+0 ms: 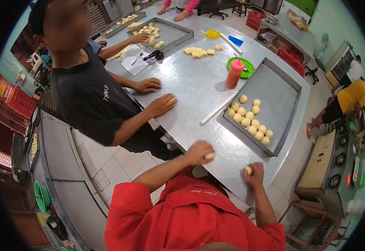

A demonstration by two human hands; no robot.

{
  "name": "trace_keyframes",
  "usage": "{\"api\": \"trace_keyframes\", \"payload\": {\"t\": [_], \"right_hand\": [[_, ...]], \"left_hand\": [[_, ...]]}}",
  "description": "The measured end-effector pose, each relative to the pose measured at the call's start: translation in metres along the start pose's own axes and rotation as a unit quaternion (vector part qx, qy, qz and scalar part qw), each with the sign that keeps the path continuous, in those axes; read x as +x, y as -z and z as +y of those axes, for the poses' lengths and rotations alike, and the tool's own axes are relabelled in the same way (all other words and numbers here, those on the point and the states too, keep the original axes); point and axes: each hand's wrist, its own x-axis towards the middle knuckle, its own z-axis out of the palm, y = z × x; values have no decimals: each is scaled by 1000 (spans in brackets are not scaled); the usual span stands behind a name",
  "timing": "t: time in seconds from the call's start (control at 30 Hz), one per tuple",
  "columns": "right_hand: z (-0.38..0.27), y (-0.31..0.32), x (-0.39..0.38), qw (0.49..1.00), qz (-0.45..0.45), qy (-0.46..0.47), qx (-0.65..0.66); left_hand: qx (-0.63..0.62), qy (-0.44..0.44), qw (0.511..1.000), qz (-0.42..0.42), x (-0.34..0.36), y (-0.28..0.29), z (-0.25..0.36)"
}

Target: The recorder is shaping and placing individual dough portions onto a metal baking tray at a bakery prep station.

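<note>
My left hand [199, 152] is cupped around a small pale dough ball [209, 156] at the near edge of the steel table [190, 111]. Further right, my right hand [255, 175] curls over another dough ball [248, 170] on the table top. Part of each ball shows beside the fingers, and the rest is hidden. Beyond my hands lies a shallow metal tray [280, 90]. Several smooth round dough balls [249, 115] are gathered in its near left part.
A white rod [218, 108] lies left of the tray. Behind it stand a red squeeze bottle [234, 74] and a green plate [247, 69]. Cut dough pieces [197, 52] lie farther back. At my left, a co-worker in a dark shirt [90, 90] has both hands on the table.
</note>
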Motion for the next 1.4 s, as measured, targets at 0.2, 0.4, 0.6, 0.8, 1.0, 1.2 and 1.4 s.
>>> {"api": "trace_keyframes", "payload": {"t": [0.2,0.4,0.6,0.8,1.0,1.2,1.4], "right_hand": [[-7,-51,65,998,59,9,-8],[-47,-47,23,998,15,53,44],[-3,-1,14,999,19,-23,-20],[-16,-59,75,997,82,0,5],[-44,-40,19,998,28,-20,52],[-36,-11,25,994,-13,-103,33],[-70,-40,86,997,-46,-16,59]], "left_hand": [[61,42,995,69,78,-32,7],[-98,7,992,76,32,-60,39],[-10,32,999,-42,28,12,-8],[49,38,991,118,101,-52,8],[-92,50,994,41,34,-47,49],[-90,158,983,40,6,-7,39],[-84,175,979,56,23,-8,33]]}}
